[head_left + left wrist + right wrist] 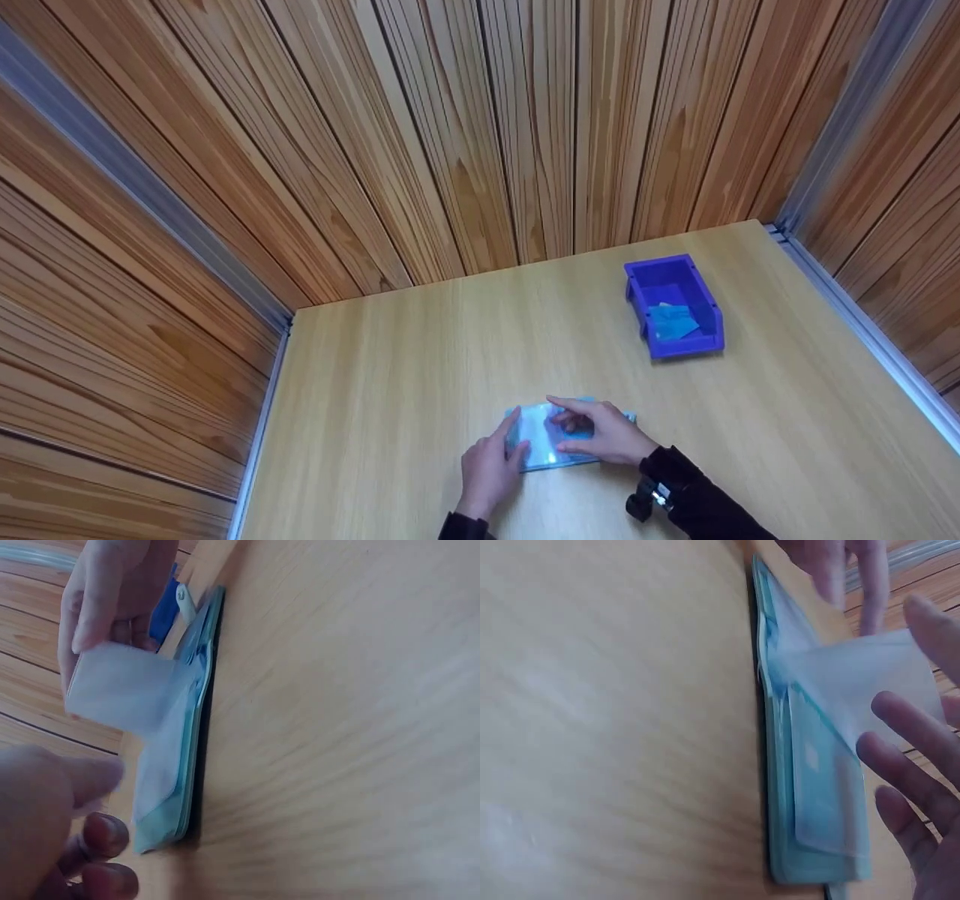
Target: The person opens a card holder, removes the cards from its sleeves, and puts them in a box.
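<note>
A teal card holder (540, 459) with clear plastic sleeves lies opened on the table. One translucent sleeve page (124, 686) stands raised from its middle; other sleeves (825, 780) lie flat on the teal backing. My right hand (611, 435) holds the raised page between thumb and index finger, the other fingers curled behind. At the holder's left end is my left hand (491, 465), thumb and index finger spread along the edge. In the left wrist view the left hand (45, 817) looks blurred, and whether it touches the holder is unclear.
A purple bin (686, 349) stands at the back right of the table (390, 390), with a light-blue flat item (673, 322) inside. Wood-panelled walls (480, 150) rise behind and on both sides, and metal rails (870, 337) run along the side edges.
</note>
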`<state>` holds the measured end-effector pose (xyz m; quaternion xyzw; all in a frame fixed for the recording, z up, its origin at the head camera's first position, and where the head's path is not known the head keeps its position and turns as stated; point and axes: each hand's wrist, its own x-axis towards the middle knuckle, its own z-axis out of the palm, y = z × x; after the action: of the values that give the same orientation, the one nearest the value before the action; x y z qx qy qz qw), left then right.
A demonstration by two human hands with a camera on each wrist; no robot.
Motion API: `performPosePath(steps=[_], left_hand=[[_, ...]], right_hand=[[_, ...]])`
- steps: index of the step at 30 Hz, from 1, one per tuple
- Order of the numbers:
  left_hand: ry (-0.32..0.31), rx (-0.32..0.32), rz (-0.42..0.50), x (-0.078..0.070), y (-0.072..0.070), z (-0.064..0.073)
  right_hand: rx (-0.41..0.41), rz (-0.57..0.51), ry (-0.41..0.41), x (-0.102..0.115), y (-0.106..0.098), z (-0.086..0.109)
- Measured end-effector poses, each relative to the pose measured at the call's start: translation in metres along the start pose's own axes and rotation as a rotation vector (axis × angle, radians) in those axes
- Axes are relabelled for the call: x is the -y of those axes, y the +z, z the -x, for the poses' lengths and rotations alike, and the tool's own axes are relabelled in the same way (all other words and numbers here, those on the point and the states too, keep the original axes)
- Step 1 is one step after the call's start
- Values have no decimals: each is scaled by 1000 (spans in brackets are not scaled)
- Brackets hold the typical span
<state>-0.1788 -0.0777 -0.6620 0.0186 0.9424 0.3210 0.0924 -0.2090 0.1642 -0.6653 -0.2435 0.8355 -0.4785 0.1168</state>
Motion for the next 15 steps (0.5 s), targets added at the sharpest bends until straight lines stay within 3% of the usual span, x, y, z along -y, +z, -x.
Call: performPosePath(steps=[5, 10, 15], left_hand=[[49, -56, 40, 1, -6, -2], [96, 12, -28, -1, -3, -2], [89, 53, -146, -2, 5, -2]], right_hand=[[52, 22, -23, 3, 7, 2], [71, 47, -32, 4, 11, 4], [42, 70, -79, 3, 10, 5]])
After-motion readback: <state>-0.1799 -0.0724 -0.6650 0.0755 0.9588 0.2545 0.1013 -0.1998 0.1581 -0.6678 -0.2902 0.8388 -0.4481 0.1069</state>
